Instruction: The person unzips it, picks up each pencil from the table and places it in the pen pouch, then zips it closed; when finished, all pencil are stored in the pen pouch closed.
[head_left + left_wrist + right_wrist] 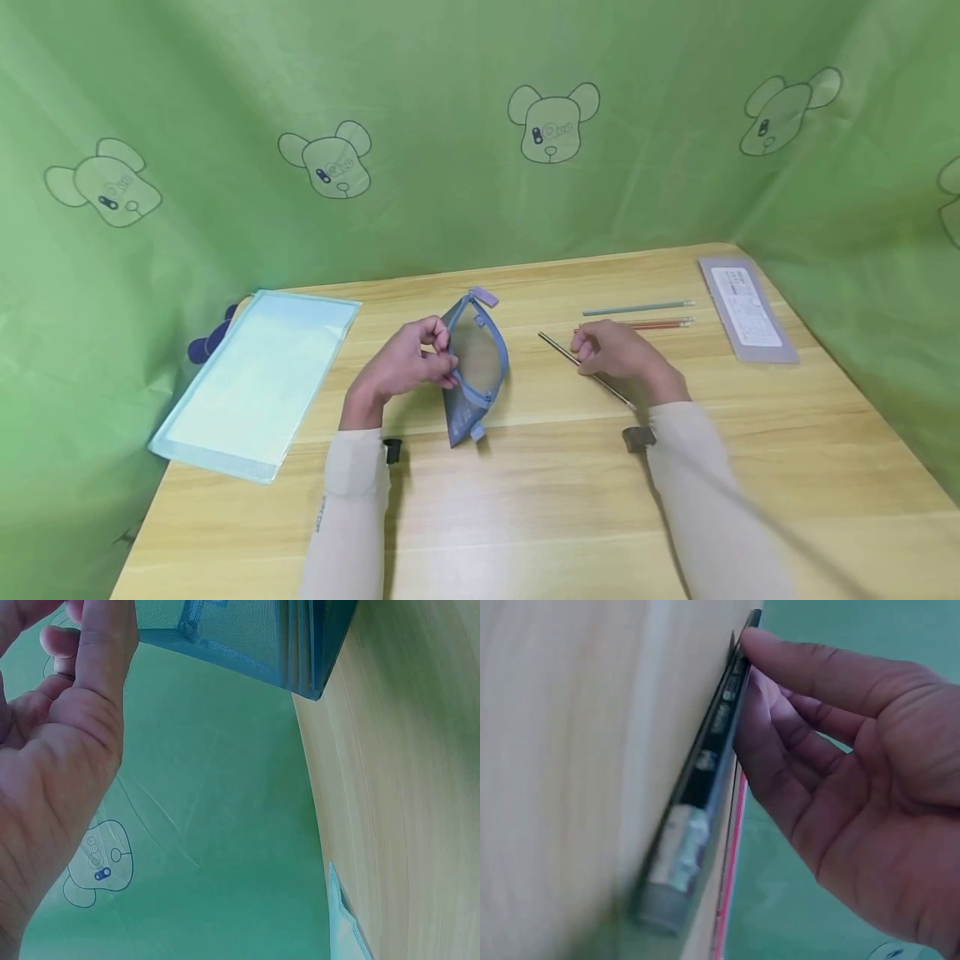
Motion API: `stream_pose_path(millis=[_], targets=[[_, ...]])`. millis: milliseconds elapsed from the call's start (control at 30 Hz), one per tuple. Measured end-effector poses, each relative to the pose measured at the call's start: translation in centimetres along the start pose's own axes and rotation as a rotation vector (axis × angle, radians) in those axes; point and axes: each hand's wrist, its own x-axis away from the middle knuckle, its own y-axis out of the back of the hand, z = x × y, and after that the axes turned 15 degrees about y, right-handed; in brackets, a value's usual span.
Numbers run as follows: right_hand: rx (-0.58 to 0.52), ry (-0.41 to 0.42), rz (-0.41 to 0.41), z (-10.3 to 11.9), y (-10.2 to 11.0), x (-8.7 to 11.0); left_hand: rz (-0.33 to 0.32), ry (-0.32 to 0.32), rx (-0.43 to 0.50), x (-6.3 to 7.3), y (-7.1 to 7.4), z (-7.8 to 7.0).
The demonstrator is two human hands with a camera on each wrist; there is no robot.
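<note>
Walled behind and at both sides by green sheeting [435, 67] with printed cartoon heads, over a pale wood-grain table [480, 517]. Pinching a dark pencil [709, 754] between thumb and fingers of the right hand [622, 354]; gripping the left side of the rim of a blue pouch [463, 417] with curled fingers of the left hand [401, 362]. Holding the pencil to the right of the gaping pouch, well inside the table edges, with a strip of wood between the two and a broad stretch toward the near side. Hard to tell whether touching the wood or just above it. Slanting along its length from far left to near right, blurred grey end toward the right wrist. Looking dark and slender up close, with pale lettering on the barrel and a whitish band near that grey end. Showing farther out, just beyond the right hand, a teal pencil [637, 308] and reddish pencils [663, 326], laid crosswise; by the right edge, a lilac packet [746, 307], labelled in white; at far left, a pale blue folder [251, 387], reaching past the table edge.
</note>
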Motion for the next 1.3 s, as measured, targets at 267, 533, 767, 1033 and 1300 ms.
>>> stream_pose_path(millis=[267,533,767,1033,1300], targets=[[0.098,-0.088,0.042,1.4,-0.6,-0.3,-0.005,-0.003,-0.011,0.2,0.2,-0.1],[-0.079,0.011,-0.001,1.5,-0.9,-0.6,-0.004,0.004,-0.009,0.0,0.2,0.0],[-0.404,0.048,-0.063,2.7,-0.9,-1.5,0.007,-0.005,0.001,-0.2,0.0,0.1],[-0.633,0.064,0.024,4.8,-3.5,-3.0,0.04,-0.029,-0.014,-0.7,-0.8,0.1],[-0.581,0.01,-0.001,6.1,-5.4,-3.8,0.069,-0.026,-0.069,-1.0,-2.1,-0.4]])
